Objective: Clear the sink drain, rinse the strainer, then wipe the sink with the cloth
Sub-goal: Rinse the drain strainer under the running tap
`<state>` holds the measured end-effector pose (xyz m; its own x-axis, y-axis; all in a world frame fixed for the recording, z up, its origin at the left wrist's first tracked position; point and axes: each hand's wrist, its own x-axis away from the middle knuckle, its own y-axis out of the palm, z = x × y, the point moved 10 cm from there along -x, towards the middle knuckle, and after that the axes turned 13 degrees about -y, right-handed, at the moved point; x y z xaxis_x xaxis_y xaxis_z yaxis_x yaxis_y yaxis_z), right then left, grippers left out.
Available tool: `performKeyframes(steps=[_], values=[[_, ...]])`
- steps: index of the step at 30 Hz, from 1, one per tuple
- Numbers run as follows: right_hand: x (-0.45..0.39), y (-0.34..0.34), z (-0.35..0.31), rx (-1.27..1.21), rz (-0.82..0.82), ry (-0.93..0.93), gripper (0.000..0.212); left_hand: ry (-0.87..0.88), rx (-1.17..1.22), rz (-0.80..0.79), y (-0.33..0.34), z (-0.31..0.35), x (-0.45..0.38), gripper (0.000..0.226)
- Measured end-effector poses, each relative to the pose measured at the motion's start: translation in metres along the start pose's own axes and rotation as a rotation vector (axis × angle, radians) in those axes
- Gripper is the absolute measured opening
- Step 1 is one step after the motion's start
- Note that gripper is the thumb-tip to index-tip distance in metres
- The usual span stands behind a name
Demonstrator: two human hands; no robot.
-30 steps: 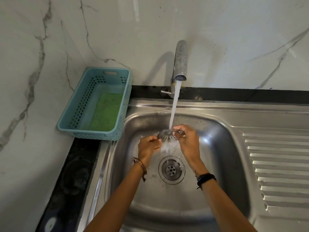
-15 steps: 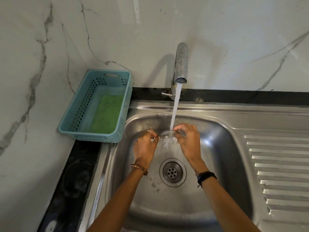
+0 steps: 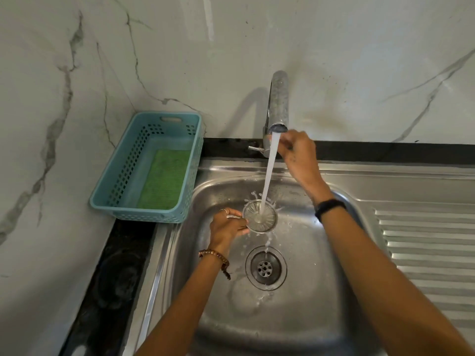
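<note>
Two bare forearms reach over a steel sink [image 3: 321, 317]. Nearest lies the open drain [image 3: 266, 268], water trickling into it. Just beyond and above it, the left hand [image 3: 226, 228] pinches the left rim of the round metal strainer [image 3: 260, 215], which sits to that hand's right, held face-up under the water stream [image 3: 270, 176]. Farther back, the right hand [image 3: 299, 155], apart from the strainer, curls its fingers at the tap [image 3: 279, 104] base; what they grip is hidden. Far left on the table, a blue basket [image 3: 118, 176] holds a green cloth [image 3: 164, 179].
</note>
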<state>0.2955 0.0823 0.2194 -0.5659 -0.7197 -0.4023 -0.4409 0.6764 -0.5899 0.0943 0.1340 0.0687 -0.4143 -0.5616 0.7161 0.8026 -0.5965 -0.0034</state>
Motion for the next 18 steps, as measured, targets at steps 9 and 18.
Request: performKeyframes(steps=[9,18], values=[[-0.007,0.055,0.038,-0.509,-0.074,0.42,0.037,-0.018,0.027,-0.032,0.007,-0.006,-0.003,0.019],[0.131,0.057,0.065,-0.53,-0.083,0.638,0.029,0.079,-0.038,0.004,0.0,-0.003,0.008,0.025]])
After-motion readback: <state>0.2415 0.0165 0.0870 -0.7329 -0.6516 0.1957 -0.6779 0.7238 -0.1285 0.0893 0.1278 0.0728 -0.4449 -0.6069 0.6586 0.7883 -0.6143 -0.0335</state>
